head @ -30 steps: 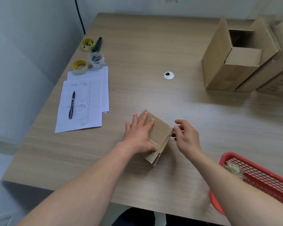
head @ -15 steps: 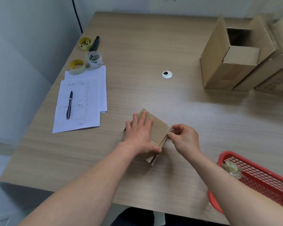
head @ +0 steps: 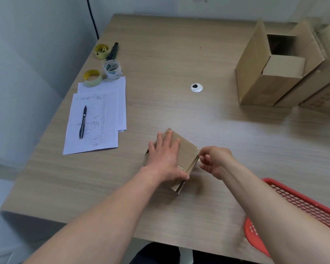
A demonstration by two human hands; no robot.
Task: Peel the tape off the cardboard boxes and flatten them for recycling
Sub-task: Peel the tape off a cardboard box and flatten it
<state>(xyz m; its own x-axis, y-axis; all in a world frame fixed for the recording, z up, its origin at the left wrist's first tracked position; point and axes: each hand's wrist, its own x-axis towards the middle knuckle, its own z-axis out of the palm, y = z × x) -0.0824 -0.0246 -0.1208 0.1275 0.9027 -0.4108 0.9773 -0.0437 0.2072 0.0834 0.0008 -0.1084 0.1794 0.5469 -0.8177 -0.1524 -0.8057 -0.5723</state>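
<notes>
A: Where is the box being worked on?

B: The small flattened brown cardboard box (head: 185, 151) lies on the light wood-grain table (head: 179, 54), a little below and right of the frame's centre. Its stacked edges show along the lower right side.

A: And the hands?

B: The left hand (head: 165, 159) lies flat on top of the box, fingers straight and spread, thumb along the near edge, pressing it down. The right hand (head: 215, 161) is just beside the box's right corner, fingers curled, pinching a thin clear strip of tape (head: 198, 149) that sticks out at that corner.

A: Anything else of the task's kind?

B: In the upper right stands a tall open brown cardboard carton (head: 265, 73) with its flaps up, and further brown cartons (head: 324, 88) touch it on the right, partly cut off by the frame edge.

A: The rest of the table?

B: At the lower right, a red plastic mesh basket (head: 303, 208) sits partly behind the right forearm. At the left, lined white paper sheets (head: 99, 119) with a black pen (head: 83, 121) resting on them. Above these, a yellow tape roll (head: 92, 77), a clear roll with green print (head: 112, 69), a yellow round tape core (head: 101, 51) and a dark tool (head: 112, 51); what tool it is, I cannot tell. A round white cable grommet (head: 196, 87) sits mid-table.
</notes>
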